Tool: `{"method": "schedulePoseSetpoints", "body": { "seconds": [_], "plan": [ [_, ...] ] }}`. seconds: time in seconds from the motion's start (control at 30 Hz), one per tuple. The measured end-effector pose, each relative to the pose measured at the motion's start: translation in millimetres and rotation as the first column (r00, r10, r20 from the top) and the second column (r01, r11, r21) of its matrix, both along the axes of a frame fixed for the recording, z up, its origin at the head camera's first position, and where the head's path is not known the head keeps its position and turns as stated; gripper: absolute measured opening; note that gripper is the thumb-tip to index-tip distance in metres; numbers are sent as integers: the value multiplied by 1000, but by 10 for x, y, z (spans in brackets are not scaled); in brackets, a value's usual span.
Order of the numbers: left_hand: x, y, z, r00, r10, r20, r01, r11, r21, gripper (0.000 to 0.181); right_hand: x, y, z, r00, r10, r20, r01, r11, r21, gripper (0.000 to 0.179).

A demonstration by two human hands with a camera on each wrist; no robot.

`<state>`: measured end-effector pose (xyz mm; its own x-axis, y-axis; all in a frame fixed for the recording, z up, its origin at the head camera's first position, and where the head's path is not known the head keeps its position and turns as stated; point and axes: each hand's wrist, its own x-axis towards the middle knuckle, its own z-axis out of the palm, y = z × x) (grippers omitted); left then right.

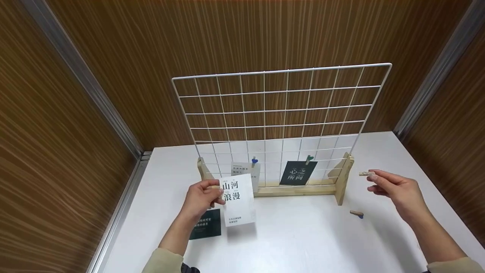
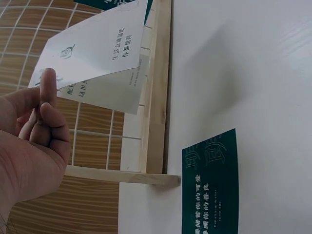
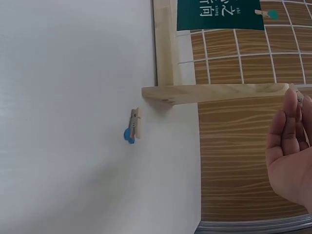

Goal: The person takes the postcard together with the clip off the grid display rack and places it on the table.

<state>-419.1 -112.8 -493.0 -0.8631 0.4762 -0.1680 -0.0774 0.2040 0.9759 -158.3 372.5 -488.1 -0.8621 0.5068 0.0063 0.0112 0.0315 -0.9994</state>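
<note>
My left hand (image 1: 202, 197) pinches the left edge of a white card (image 1: 238, 206) printed with dark characters, held up before the lower left of a white wire grid rack (image 1: 275, 112). To the right of the rack, my right hand (image 1: 398, 191) pinches a small wooden clothespin (image 1: 365, 173) between thumb and fingers. Another pale card (image 1: 242, 167) hangs on the grid under a clothespin with a blue heart (image 1: 254, 160), partly hidden behind the held card. Further right hangs a dark green card (image 1: 297, 173) under a clothespin with a green heart (image 1: 310, 157).
A dark green card (image 2: 212, 190) lies on the white table (image 1: 295, 235) near my left forearm. One loose clothespin with a blue heart (image 3: 134, 126) lies by the rack's right wooden foot (image 1: 343, 182). Wood-grain walls (image 1: 227, 34) stand behind and at both sides.
</note>
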Motion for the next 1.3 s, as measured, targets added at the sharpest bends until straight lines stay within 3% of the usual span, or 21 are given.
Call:
{"method": "schedulePoseSetpoints", "body": {
  "seconds": [0.2, 0.43, 0.7, 1.0, 1.3],
  "plan": [
    [15, -31, -94, 1000, -7, 18, 7, 1000, -13, 29, 52, 17, -136, 1000, -21, 22, 21, 999, -25, 25],
    [42, -97, -233, 999, 0, 41, 1, 1000, -29, 32, 95, 42, -327, 992, -39, 120, 44, 998, -38, 24],
    [85, -159, -371, 998, -2, 61, 4, 999, -32, 31, 129, 85, -568, 969, -56, 241, 66, 997, -34, 37],
    [99, -210, -525, 995, 10, 94, -4, 997, -71, 32, 167, 57, -726, 967, -66, 248, 89, 993, -83, 21],
    [79, -193, -598, 992, 4, 125, 8, 995, -97, 34, 162, 55, -863, 946, -62, 317, 98, 990, -98, 33]
  ]
}}
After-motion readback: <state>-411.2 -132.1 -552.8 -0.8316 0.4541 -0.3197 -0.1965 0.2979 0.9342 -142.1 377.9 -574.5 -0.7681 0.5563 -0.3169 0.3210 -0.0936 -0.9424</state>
